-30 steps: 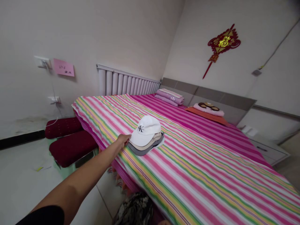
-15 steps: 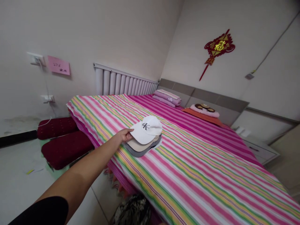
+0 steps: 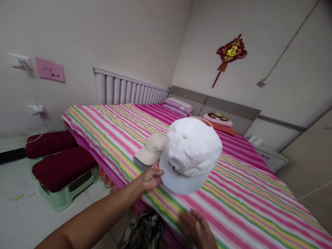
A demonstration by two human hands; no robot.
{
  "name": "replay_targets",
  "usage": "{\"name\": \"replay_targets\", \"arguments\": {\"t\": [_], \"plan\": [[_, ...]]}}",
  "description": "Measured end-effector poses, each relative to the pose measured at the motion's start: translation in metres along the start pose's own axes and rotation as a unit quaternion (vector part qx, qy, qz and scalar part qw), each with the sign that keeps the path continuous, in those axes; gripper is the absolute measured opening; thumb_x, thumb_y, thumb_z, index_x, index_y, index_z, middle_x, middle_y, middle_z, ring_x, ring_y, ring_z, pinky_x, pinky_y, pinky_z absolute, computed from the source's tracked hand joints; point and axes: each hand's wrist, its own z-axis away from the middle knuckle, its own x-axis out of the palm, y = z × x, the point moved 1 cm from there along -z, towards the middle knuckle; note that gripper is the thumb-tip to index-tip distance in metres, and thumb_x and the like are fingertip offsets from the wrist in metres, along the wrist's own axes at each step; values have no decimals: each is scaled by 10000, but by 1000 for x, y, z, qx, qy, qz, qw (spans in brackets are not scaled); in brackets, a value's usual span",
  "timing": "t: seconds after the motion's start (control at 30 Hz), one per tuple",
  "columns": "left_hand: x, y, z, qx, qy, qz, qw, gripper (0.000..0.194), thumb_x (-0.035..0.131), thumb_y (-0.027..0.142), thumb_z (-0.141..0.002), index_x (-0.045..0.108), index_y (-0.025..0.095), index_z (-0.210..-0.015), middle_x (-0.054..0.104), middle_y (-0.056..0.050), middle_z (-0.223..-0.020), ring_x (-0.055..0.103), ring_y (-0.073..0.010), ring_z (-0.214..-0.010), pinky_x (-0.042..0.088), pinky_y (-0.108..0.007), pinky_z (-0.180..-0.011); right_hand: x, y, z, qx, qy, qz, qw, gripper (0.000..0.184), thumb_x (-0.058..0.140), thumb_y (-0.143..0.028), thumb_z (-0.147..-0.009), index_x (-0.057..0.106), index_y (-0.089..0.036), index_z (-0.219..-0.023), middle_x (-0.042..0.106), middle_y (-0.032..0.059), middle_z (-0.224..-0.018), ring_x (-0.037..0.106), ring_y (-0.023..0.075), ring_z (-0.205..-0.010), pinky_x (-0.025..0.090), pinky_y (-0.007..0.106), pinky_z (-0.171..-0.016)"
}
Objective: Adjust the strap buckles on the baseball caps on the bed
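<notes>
My left hand is closed on the brim of a white baseball cap, holding it up over the bed with its crown toward me. Behind it, a beige baseball cap with a small dark logo lies on the striped sheet. A grey brim peeks out under the beige one; the rest of it is hidden. My right hand, somewhat blurred, is low over the bed edge below the white cap, fingers apart and touching no cap.
Two stools with dark red tops stand left of the bed. A white radiator runs along the wall. Folded purple bedding and a pink pillow lie near the headboard. A nightstand is at the right.
My left hand has lifted the white cap off the stack and brought it right and closer, turning it. The beige cap is now uncovered. My right hand has come into view.
</notes>
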Motion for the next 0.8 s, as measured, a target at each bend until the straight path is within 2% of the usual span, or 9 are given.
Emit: {"name": "replay_targets", "arguments": {"t": [0.03,0.1,0.17,0.23,0.3,0.4,0.53,0.7,0.8], "plan": [[2,-14,11,-17,-12,9,1000,506,705,107,-552,571,119,-1040,684,-97,-875,633,-265,-867,460,-399,-847,-4,-14,0,-36,30,-63,997,499,612,-598,-626,584,-225,-957,627,93,-1076,571,246,-993,479,375,-775],[4,-40,31,-69,-39,19,997,531,710,116,-552,569,123,-1064,686,-104,-881,641,-266,-838,474,-400,-808,-10,-41,4,-116,43,-139,983,526,610,-563,-652,554,-244,-1066,603,102,-1143,543,260,-1048,445,405,-843],[4,-58,48,-100,-60,28,993,542,700,105,-561,567,134,-1086,681,-111,-917,630,-275,-881,468,-403,-810,-13,-61,11,-160,70,-206,963,558,562,-561,-695,507,-271,-1169,585,91,-1181,514,256,-1095,417,412,-889],[2,-70,60,-117,-71,37,990,554,686,76,-566,566,150,-1102,674,-112,-957,613,-277,-932,455,-402,-831,-13,-70,17,-149,90,-263,949,609,569,-556,-691,469,-282,-1226,590,88,-1179,521,264,-1090,410,423,-899],[-3,-75,67,-131,-80,42,987,566,675,50,-565,568,156,-1111,670,-114,-976,604,-277,-954,446,-399,-842,-10,-71,20,-106,92,-307,941,671,625,-536,-651,458,-275,-1246,607,93,-1155,549,280,-1050,408,436,-903],[-11,-74,71,-151,-100,42,983,536,681,62,-567,587,128,-1091,677,-129,-944,612,-280,-935,444,-394,-838,-5,-66,20,-64,77,-343,934,702,673,-512,-613,473,-263,-1239,634,89,-1113,575,280,-1010,394,433,-925],[-14,-63,67,-144,-99,40,984,494,716,161,-581,610,110,-1061,682,-137,-917,617,-279,-915,433,-389,-845,-1,-59,17,-53,36,-346,936,603,657,-501,-643,544,-240,-1174,684,80,-1001,591,273,-986,397,424,-928],[-4,-46,58,-113,-80,46,989,478,699,316,-636,613,117,-1061,684,-119,-911,604,-262,-934,400,-371,-879,-7,-50,22,-62,1,-272,960,489,608,-530,-677,628,-220,-1054,703,89,-922,617,282,-927,443,420,-869],[6,-36,53,-88,-91,51,991,423,680,308,-656,630,102,-1022,690,-110,-849,619,-244,-884,413,-340,-847,-12,-47,30,-58,7,-215,975,469,611,-529,-672,647,-208,-1013,706,107,-894,636,290,-859,478,411,-801]]}}
